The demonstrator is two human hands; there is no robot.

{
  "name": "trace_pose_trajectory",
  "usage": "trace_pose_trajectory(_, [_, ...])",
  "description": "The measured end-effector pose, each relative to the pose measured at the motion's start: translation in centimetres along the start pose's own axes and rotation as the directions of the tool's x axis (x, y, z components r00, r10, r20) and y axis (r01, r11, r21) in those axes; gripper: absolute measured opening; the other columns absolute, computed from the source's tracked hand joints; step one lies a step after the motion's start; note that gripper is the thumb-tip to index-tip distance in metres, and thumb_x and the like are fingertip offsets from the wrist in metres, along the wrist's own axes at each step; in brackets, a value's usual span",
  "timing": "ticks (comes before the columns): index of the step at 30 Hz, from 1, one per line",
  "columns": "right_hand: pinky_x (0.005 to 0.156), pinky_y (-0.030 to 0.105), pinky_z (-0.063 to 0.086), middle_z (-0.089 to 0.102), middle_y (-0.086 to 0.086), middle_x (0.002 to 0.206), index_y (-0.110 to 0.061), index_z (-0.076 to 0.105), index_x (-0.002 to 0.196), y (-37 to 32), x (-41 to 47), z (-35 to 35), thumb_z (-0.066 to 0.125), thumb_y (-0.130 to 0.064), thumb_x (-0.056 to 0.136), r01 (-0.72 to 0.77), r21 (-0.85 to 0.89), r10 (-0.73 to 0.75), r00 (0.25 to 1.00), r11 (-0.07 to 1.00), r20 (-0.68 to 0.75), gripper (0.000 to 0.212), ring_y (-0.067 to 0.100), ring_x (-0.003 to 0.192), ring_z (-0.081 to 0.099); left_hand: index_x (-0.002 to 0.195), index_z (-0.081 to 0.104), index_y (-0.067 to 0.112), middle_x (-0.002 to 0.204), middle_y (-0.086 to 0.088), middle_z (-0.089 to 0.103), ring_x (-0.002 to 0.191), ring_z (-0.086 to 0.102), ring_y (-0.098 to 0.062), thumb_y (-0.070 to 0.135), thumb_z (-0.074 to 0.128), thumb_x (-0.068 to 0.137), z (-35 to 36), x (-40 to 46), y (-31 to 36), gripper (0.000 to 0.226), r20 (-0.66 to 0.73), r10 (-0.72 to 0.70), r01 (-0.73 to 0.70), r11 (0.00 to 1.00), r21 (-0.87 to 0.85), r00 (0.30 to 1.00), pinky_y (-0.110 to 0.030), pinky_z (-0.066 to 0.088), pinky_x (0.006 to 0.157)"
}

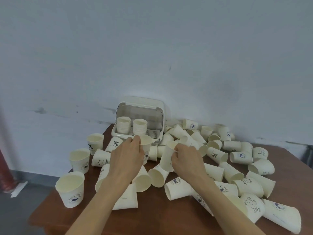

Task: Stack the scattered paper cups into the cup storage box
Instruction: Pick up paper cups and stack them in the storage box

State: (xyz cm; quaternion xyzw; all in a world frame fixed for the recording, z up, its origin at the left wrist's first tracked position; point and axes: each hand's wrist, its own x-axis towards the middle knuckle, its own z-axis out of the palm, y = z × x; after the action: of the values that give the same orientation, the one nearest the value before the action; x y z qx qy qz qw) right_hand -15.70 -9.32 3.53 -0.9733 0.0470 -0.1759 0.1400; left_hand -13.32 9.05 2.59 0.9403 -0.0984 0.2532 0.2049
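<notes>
Head view: two bare hands work over a reddish-brown wooden surface (152, 217) strewn with cream-white paper cups against a pale blue-grey wall (152, 48). The left hand (126, 156) has its fingers curled onto the rim of an upright cream paper cup (147, 143), whose mouth opens upward and long axis stands near vertical, just in front of the storage box. The right hand (186, 158) pinches the rim of a tilted cream paper cup (166, 158), its mouth turned up and away toward the wall, its base slanting down toward the person. Behind both, against the wall, sits the white plastic cup storage box (140, 119) with its clear lid raised; two nested stacks of cups (131, 127) stand upright side by side at the left of its slatted tray, mouths up. To the left, several single upright printed cups (71, 190) stand with mouths up; to the right, a dense spread of toppled cups (237, 167) lies on its sides, mouths pointing in mixed directions, some touching and overlapping. A red object (5, 167) shows at the far left edge, above the grey floor (20, 209).
</notes>
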Motion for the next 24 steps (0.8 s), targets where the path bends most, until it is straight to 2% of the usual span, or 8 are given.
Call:
trace_pose_trajectory(5, [0.050, 0.029, 0.030, 0.055, 0.002, 0.073, -0.013, 0.056, 0.084, -1.8, 2.8, 0.7, 0.045, -0.017, 0.089, 0.044, -0.041, -0.044, 0.999, 0.998, 0.003, 0.012, 0.019, 0.064, 0.046, 0.101, 0.049, 0.021, 0.091, 0.005, 0.057, 0.078, 0.056, -0.018, 0.028, 0.042, 0.097, 0.9, 1.4, -1.5, 0.010, 0.009, -0.040, 0.040, 0.999, -0.018, 0.999, -0.035, 0.049, 0.066])
trace_pose_trajectory(9, [0.059, 0.032, 0.045, 0.060, 0.005, 0.078, -0.013, 0.059, 0.088, -3.1, 5.2, 2.0, 0.044, -0.017, 0.088, 0.069, -0.028, -0.069, 0.998, 0.997, 0.004, 0.015, 0.022, 0.070, 0.055, 0.102, 0.048, 0.021, 0.092, 0.005, 0.056, 0.079, 0.057, -0.018, 0.028, 0.041, 0.098, 1.4, 2.6, -2.8, 0.011, 0.009, -0.065, 0.066, 0.998, -0.023, 0.998, -0.034, 0.048, 0.066])
trace_pose_trajectory(14, [0.056, 0.030, 0.040, 0.063, 0.006, 0.077, -0.011, 0.062, 0.092, -4.6, 8.9, 3.4, 0.044, -0.016, 0.089, 0.127, -0.026, -0.127, 0.991, 0.992, -0.036, 0.019, 0.023, 0.070, 0.057, 0.101, 0.049, 0.020, 0.090, 0.005, 0.055, 0.079, 0.055, -0.018, 0.029, 0.040, 0.098, 1.7, 4.1, -4.3, 0.012, -0.012, -0.082, 0.081, 0.996, -0.039, 0.997, -0.036, 0.047, 0.064])
trace_pose_trajectory(17, [0.058, 0.034, 0.049, 0.063, 0.007, 0.074, -0.009, 0.063, 0.093, -5.5, 12.0, 3.8, 0.043, -0.016, 0.091, 0.163, 0.007, -0.162, 0.985, 0.987, -0.067, 0.021, 0.026, 0.066, 0.058, 0.101, 0.048, 0.020, 0.089, 0.004, 0.055, 0.079, 0.055, -0.019, 0.030, 0.039, 0.099, 1.5, 4.6, -5.0, 0.013, -0.009, -0.097, 0.097, 0.995, -0.034, 0.995, -0.036, 0.047, 0.064])
trace_pose_trajectory(20, [0.059, 0.035, 0.046, 0.060, 0.008, 0.078, -0.006, 0.062, 0.097, -6.5, 15.6, 4.5, 0.041, -0.016, 0.093, 0.188, 0.014, -0.185, 0.976, 0.982, -0.113, 0.024, 0.029, 0.068, 0.055, 0.101, 0.046, 0.022, 0.088, 0.007, 0.054, 0.075, 0.052, -0.015, 0.030, 0.038, 0.099, 1.2, 4.8, -5.6, 0.012, -0.002, -0.108, 0.108, 0.994, -0.009, 0.994, -0.026, 0.039, 0.057])
trace_pose_trajectory(22, [0.063, 0.035, 0.046, 0.061, 0.010, 0.089, -0.008, 0.062, 0.103, -7.1, 17.6, 5.2, 0.040, -0.017, 0.094, 0.191, 0.041, -0.184, 0.973, 0.981, -0.137, 0.025, 0.029, 0.076, 0.055, 0.101, 0.044, 0.023, 0.086, 0.010, 0.048, 0.071, 0.045, -0.012, 0.031, 0.036, 0.100, 0.8, 4.8, -6.0, 0.012, 0.018, -0.137, 0.136, 0.990, 0.029, 0.990, -0.021, 0.024, 0.048])
trace_pose_trajectory(24, [0.066, 0.037, 0.048, 0.061, 0.012, 0.090, -0.008, 0.061, 0.105, -7.7, 19.2, 5.9, 0.040, -0.016, 0.095, 0.191, 0.039, -0.183, 0.971, 0.981, -0.151, 0.025, 0.029, 0.082, 0.054, 0.101, 0.042, 0.024, 0.086, 0.011, 0.044, 0.071, 0.039, -0.012, 0.033, 0.033, 0.101, 0.7, 4.9, -6.4, 0.012, 0.039, -0.166, 0.163, 0.984, 0.068, 0.985, -0.024, 0.019, 0.047])
